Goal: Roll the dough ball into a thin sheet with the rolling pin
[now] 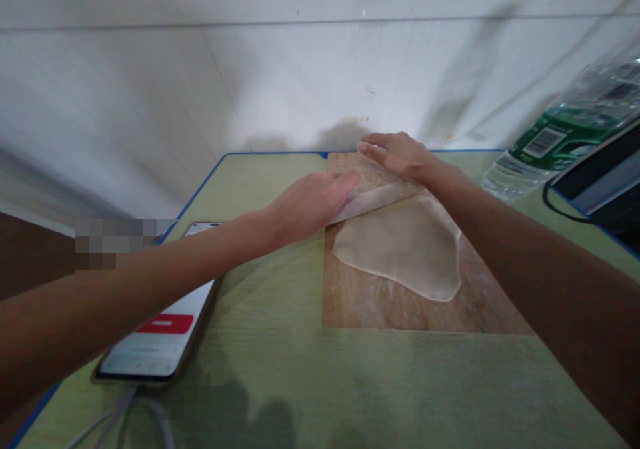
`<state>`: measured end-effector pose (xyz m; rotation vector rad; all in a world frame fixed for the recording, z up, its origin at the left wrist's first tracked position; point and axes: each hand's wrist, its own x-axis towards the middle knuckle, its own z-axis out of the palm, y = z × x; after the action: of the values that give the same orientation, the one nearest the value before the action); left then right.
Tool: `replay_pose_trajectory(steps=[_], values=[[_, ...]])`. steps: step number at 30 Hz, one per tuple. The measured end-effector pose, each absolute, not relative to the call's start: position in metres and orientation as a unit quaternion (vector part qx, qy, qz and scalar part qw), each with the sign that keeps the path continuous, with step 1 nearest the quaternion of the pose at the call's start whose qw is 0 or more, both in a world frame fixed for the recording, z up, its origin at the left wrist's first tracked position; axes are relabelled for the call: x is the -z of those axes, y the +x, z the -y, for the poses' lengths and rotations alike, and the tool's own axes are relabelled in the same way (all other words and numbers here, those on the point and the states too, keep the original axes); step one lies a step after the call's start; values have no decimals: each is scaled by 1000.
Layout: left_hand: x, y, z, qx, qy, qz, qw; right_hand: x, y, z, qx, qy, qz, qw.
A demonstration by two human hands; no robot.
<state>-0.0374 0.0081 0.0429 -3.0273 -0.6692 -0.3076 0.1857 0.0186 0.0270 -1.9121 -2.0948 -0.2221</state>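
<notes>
A flat, pale sheet of dough point(400, 249) lies on a wooden board point(360, 302), its outline uneven and its near right corner drawn out. Across the dough's far edge runs a pale, flour-dusted rolling pin point(375, 200), slanting up to the right. My left hand point(320, 199) is closed over the pin's left end; its fingertips point right and are partly hidden. At the pin's right end, the base of my right hand point(397, 154) rests on or just above it. The right fingers stretch out to the left, over the far part of the board.
A smartphone point(150, 349) with its screen lit lies under my left forearm, a white cable point(120, 416) plugged in. On the right stand a water bottle point(545, 136) with a green label and a dark device point(605, 176). A white wall point(300, 82) borders the green table point(260, 369).
</notes>
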Motion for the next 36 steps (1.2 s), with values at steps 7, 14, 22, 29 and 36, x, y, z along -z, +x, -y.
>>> replay_pose_trajectory(steps=[7,14,22,29,36], values=[[-41,-35,-19,94,-964,246,48,-24,182,-31,147,-704,663,205],[-36,-34,-35,96,-965,243,32,-28,183,-44,145,-733,627,220],[-36,-30,-59,117,-944,308,31,-31,175,-58,140,-762,586,236],[-40,-27,-72,144,-935,325,22,-33,171,-71,169,-779,559,227],[-43,-24,-83,142,-923,352,60,-30,174,-82,195,-735,601,245]])
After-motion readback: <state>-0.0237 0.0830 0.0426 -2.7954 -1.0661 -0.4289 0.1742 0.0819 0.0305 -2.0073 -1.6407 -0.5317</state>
